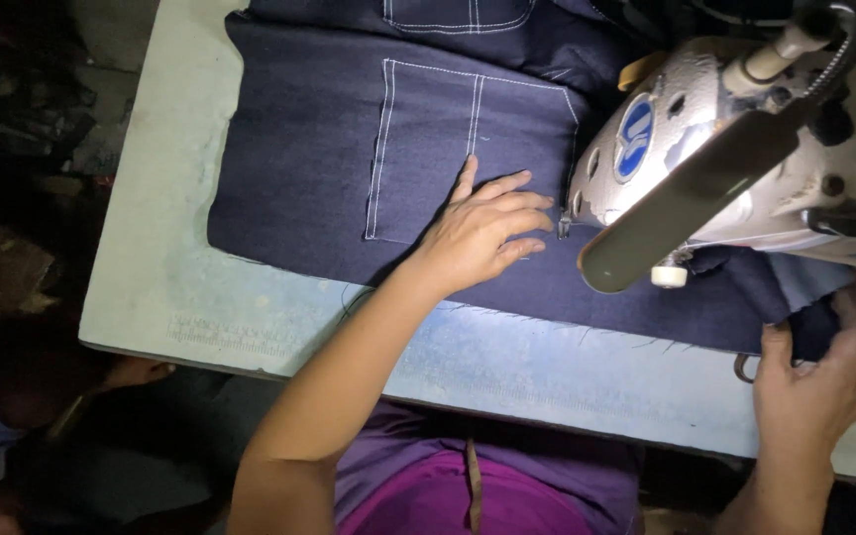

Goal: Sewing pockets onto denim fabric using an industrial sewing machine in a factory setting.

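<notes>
Nearest, a purple garment (468, 485) covers the person's torso at the bottom edge of the view, just under the pale blue-green tabletop (180, 287). At the lower right, the right hand (819, 381) sits at the tabletop's near edge, its fingers (777, 347) curled and pinching a bunched fold of the dark navy denim fabric panel (309, 188). Further in, the left hand (478, 233) lies flat on that panel, palm down, fingers (507, 188) slightly spread and pressing the cloth to the tabletop; the fingertips point to the right, toward the grey-white metal sewing machine head (745, 168). The panel lies spread across the tabletop with its long axis running left to right, passing beneath the machine. The presser foot and needle area (565, 226) sit just beside the left fingertips, so the left hand is clearly the nearer one to the stitching point, while the right hand holds the cloth well apart from it, on the near side of the machine. Beyond the left hand, a rectangular patch pocket outlined in white double stitching (468, 139) lies on the panel, its right edge close to the needle. Farthest, more dark denim with white stitching (458, 15) is piled at the tabletop's back.
</notes>
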